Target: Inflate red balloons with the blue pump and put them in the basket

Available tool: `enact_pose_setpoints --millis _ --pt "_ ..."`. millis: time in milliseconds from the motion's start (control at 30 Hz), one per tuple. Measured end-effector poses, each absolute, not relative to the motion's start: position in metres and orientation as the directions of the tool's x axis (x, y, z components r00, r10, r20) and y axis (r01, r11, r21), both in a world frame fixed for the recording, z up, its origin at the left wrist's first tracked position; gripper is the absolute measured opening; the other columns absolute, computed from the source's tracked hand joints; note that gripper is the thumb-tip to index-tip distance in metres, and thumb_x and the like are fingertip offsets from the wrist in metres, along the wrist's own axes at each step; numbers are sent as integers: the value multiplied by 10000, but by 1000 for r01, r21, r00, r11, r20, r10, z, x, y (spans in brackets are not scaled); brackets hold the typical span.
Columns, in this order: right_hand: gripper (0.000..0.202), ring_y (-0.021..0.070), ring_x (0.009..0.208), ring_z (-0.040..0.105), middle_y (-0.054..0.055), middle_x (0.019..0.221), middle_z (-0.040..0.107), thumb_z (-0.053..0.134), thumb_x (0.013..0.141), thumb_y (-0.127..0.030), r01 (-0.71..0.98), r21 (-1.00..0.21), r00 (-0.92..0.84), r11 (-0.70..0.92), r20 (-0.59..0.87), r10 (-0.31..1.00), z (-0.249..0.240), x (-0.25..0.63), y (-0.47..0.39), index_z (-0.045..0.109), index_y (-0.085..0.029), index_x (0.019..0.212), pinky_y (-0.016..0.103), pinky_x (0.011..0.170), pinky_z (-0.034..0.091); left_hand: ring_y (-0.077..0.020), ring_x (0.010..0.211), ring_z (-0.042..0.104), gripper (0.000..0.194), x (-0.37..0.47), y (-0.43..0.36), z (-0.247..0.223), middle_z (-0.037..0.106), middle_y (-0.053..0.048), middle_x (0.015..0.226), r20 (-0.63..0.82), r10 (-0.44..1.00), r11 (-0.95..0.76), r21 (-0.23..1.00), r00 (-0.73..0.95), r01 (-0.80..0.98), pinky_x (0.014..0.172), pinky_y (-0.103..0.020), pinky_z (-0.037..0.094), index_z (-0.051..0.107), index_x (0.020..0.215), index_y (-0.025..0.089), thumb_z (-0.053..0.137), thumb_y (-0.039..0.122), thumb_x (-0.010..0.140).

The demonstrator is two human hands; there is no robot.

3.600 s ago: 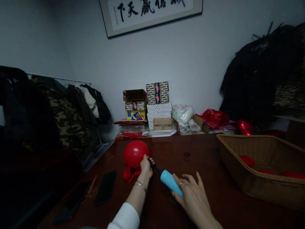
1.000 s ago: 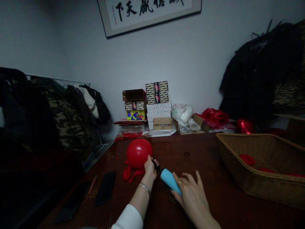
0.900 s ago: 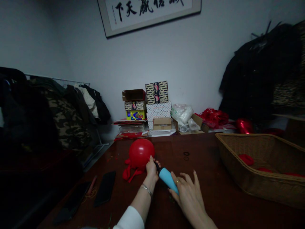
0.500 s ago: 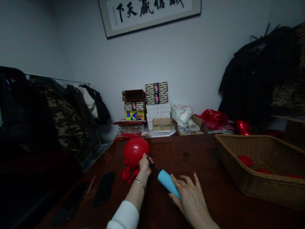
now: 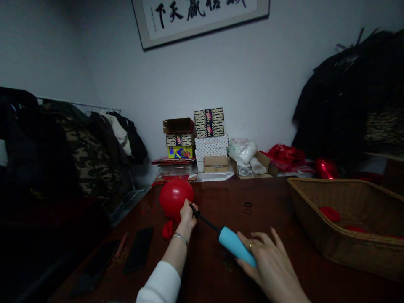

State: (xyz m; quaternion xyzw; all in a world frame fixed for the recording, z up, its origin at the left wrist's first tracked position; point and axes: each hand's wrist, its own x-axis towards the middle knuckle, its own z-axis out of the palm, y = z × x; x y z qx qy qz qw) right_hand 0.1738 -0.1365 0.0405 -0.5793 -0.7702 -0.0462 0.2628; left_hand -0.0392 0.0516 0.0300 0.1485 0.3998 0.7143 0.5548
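A round, inflated red balloon (image 5: 174,197) is above the far left part of the table. My left hand (image 5: 188,213) is closed around the balloon's neck where it meets the black nozzle end of a hand pump (image 5: 234,243). A thin black rod shows between that end and the pump's light blue barrel. Around the rear of the barrel, my right hand (image 5: 270,260) grips with thumb and forefinger, the other fingers raised. Limp red balloons (image 5: 167,229) lie on the table just below the inflated one, partly hidden by my left wrist.
A wicker basket (image 5: 318,225) with red pieces inside stands at the right. Two dark flat objects, a black slab (image 5: 138,249) among them, lie at the left. Dark rings (image 5: 248,205) lie mid-table. Stacked boxes (image 5: 211,147) stand behind the table's far edge.
My right hand has drawn the blue barrel back, down and to the right, baring more of the black rod. My left hand and the balloon have shifted slightly left.
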Motion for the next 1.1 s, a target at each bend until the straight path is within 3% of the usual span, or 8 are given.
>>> enact_pose_setpoints --millis 433,667,900,1100 --pt "449 272 1043 525 50 951 688 597 772 -331 942 -260 -69 211 467 882 22 141 -124 555 -225 1207 543 1057 93 -79 348 415 305 19 16 8 445 39 455 -272 934 57 752 -230 -657 376 -191 334 436 665 173 540 407 831" --pt "500 267 1056 519 48 974 686 615 759 -328 925 -285 -97 251 463 881 23 139 -125 531 -202 1236 534 1064 72 -75 332 392 276 8 25 10 422 50 442 -254 933 35 772 -257 -635 356 -187 308 426 660 175 485 348 866" --pt "512 260 1042 529 15 966 691 632 722 -295 896 -316 -152 313 445 883 32 160 -134 541 -268 1225 526 1050 140 -70 344 400 269 -26 46 21 412 55 457 -240 929 -14 739 -282 -674 360 -171 300 410 656 179 509 326 859" --pt "534 264 1040 534 11 996 686 632 709 -287 898 -273 -190 345 467 864 36 175 -137 528 -289 1233 543 1036 164 -67 351 405 291 -40 52 34 411 58 458 -227 922 -43 746 -315 -665 381 -178 325 415 648 175 505 351 861"
